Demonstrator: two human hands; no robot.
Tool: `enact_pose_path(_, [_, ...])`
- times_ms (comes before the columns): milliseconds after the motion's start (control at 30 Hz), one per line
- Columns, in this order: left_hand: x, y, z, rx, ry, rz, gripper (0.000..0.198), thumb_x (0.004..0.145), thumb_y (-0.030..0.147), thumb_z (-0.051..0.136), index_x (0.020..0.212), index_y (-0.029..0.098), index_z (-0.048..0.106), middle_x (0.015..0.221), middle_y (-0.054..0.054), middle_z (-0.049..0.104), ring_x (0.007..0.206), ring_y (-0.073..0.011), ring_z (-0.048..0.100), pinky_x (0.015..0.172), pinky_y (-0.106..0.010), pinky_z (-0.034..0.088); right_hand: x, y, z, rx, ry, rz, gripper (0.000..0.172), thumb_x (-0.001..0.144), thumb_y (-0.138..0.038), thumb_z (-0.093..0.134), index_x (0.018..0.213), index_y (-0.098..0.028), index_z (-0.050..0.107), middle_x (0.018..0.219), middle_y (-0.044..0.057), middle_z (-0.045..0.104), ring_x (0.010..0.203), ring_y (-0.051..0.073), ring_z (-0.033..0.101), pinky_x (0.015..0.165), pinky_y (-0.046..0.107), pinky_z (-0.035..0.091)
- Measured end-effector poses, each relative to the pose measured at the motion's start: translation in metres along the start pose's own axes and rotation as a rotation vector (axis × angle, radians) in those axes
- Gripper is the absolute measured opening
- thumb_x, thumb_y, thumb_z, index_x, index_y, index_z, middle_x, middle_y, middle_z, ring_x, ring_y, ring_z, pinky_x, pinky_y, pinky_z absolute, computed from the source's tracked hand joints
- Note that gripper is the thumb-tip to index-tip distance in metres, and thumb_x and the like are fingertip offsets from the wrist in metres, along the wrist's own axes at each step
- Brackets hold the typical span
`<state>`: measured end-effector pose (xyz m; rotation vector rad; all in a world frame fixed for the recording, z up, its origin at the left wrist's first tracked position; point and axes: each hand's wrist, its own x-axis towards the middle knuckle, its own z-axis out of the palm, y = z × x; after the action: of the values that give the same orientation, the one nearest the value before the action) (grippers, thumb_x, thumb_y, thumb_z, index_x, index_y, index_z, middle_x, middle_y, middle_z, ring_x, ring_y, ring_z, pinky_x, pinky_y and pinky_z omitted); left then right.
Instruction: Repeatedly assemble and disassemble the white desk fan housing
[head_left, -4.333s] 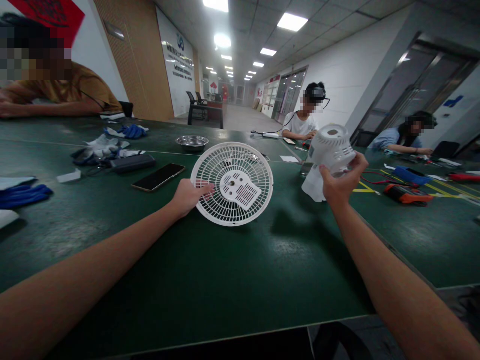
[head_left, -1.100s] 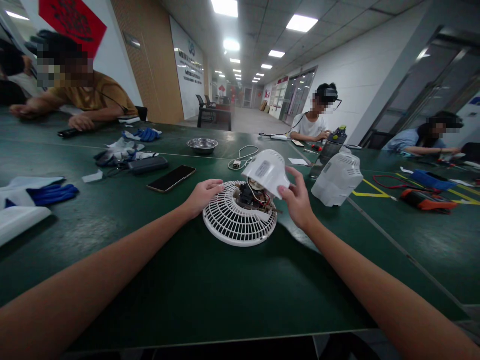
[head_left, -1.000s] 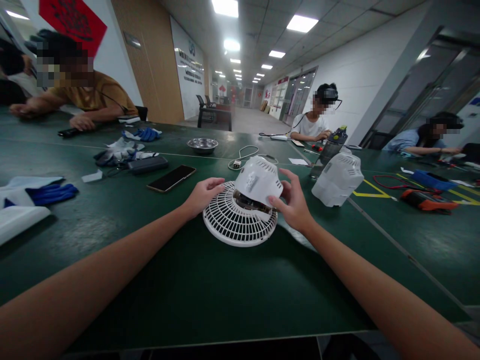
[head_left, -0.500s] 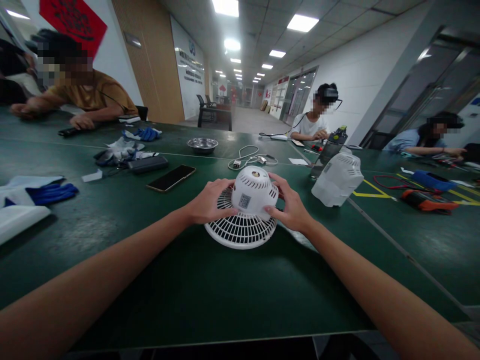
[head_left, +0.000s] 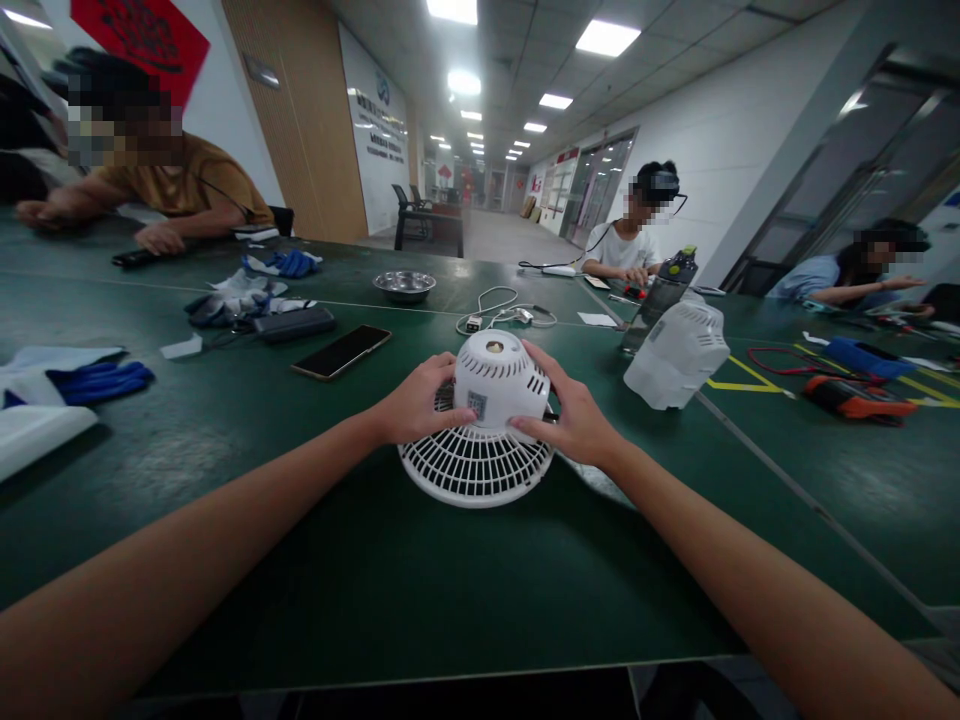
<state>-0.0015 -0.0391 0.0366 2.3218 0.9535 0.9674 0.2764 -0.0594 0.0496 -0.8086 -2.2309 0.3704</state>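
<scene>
A white fan head (head_left: 500, 385) rests grille down on the green table, its rounded, slotted motor housing facing up. The wide round grille (head_left: 480, 465) spreads out beneath the housing. My left hand (head_left: 420, 402) grips the left side of the housing, with the thumb across its front near a small printed code label (head_left: 475, 404). On the opposite side my right hand (head_left: 574, 412) wraps the housing, thumb in front and fingers over the upper right. Behind the fan a pale coiled cable (head_left: 499, 308) lies on the table.
Left of the fan are a phone (head_left: 342, 352), a dark case (head_left: 294, 324) and blue gloves (head_left: 101, 384). A metal bowl (head_left: 405, 286) stands farther back. To the right are a white plastic cover (head_left: 677, 355), a bottle (head_left: 664, 295) and an orange meter (head_left: 855, 398). Several people sit around the table.
The fan head has shifted slightly left and towards me and turned a little, its label moving left. Both hands have stayed on the housing.
</scene>
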Motion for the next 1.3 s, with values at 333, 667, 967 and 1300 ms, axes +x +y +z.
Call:
enact_pose_path(333, [0.001, 0.001, -0.001, 0.041, -0.009, 0.016, 0.055, 0.078, 0.048, 0.079, 0.123, 0.020, 0.068, 0.130, -0.015, 0.062, 0.123, -0.0362, 0.054, 0.109, -0.052, 0.040, -0.003, 0.006, 0.000, -0.055, 0.017, -0.040, 0.099, 0.082, -0.046, 0.078, 0.162, -0.037, 0.020, 0.165, 0.006, 0.035, 0.145, 0.034, 0.045, 0.119, 0.062, 0.036])
enact_pose_path(667, [0.001, 0.002, -0.002, 0.108, -0.026, 0.003, 0.070, 0.070, 0.050, 0.085, 0.130, 0.020, 0.065, 0.138, -0.016, 0.059, 0.127, -0.0387, 0.052, 0.112, -0.055, 0.035, -0.006, 0.016, -0.005, -0.099, -0.026, -0.106, 0.097, 0.084, -0.056, 0.071, 0.162, -0.036, 0.017, 0.166, 0.006, 0.032, 0.145, 0.038, 0.043, 0.117, 0.066, 0.037])
enact_pose_path(967, [-0.006, 0.016, 0.000, -0.138, 0.001, 0.020, 0.062, 0.094, 0.035, 0.061, 0.152, 0.020, 0.043, 0.145, -0.015, 0.058, 0.133, -0.0324, 0.054, 0.115, -0.047, 0.036, -0.013, 0.003, -0.006, 0.013, -0.096, -0.008, 0.096, 0.084, -0.046, 0.062, 0.162, -0.030, 0.008, 0.105, 0.004, 0.076, 0.071, 0.025, 0.071, 0.070, 0.047, 0.062])
enact_pose_path(1300, [-0.008, 0.021, 0.025, -0.022, 0.061, 0.171, 0.141, 0.064, 0.045, 0.090, 0.161, 0.029, -0.011, 0.160, -0.023, 0.031, 0.136, -0.0484, 0.046, 0.112, -0.066, 0.036, -0.011, -0.010, 0.000, 0.026, -0.109, -0.020, 0.097, 0.082, -0.036, 0.067, 0.162, -0.028, 0.012, 0.086, 0.000, 0.073, 0.055, 0.017, 0.062, 0.055, 0.035, 0.057])
